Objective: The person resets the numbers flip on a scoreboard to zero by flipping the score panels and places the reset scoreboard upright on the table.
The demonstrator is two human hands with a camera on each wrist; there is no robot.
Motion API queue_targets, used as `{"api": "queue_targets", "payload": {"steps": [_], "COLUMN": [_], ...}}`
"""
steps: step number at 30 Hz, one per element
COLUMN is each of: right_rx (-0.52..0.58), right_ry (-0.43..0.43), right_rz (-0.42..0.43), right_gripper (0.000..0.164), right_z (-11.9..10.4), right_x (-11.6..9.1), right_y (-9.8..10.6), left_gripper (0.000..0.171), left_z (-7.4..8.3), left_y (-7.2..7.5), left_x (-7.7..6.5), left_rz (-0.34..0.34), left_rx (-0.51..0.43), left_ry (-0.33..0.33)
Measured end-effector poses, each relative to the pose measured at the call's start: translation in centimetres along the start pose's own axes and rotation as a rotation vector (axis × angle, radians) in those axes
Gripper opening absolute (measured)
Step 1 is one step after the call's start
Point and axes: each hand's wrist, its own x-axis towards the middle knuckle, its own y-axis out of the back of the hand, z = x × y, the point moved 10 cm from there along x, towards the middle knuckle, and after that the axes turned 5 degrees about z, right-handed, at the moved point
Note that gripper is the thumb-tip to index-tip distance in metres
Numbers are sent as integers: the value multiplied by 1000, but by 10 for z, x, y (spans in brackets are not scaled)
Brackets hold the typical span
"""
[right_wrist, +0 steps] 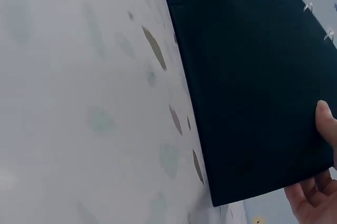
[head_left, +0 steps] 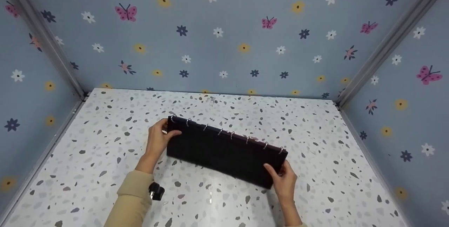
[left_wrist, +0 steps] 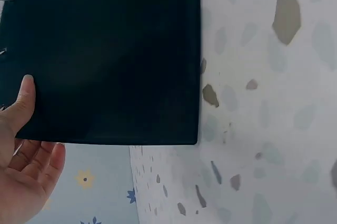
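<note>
A black ring-bound book (head_left: 221, 151), with several metal rings along its upper edge, is held up at a slant, its right end nearer to me. My left hand (head_left: 159, 139) grips its left end, thumb on the near cover and fingers behind. At the right end my right hand (head_left: 285, 181) pinches it the same way. In the left wrist view the dark cover (left_wrist: 116, 60) fills the upper left, with the left thumb on it. In the right wrist view the cover (right_wrist: 247, 87) stands near the tabletop, the right thumb at its side edge. What lies behind the book is hidden.
Beneath is a white speckled tabletop (head_left: 115, 142). Blue panels with flowers and butterflies (head_left: 231, 37) rise at the back and both sides, joined by grey metal posts (head_left: 389, 41). A small black device (head_left: 156, 191) sits at the left sleeve.
</note>
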Motion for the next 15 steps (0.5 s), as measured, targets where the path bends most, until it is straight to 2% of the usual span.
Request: {"api": "queue_targets", "payload": {"steps": [5, 9, 13, 15], "right_rx": [-28, -86, -151, -133], "right_ry": [18, -18, -63, -93], "right_rz": [0, -34, -72, -95], "right_gripper": [30, 32, 36, 37], "right_z": [-16, -26, -33, -33], "right_x": [-22, -42, -62, -69], "right_y": [1, -3, -6, -6], "left_gripper": [30, 33, 51, 59], "left_z": [-2, -2, -1, 0], "left_y": [-12, -25, -40, -45], "left_x": [20, 34, 41, 42], "left_rz": [-87, -184, -279, -299], "left_rx": [6, -6, -3, 23], "left_ry": [-10, -17, -1, -2]}}
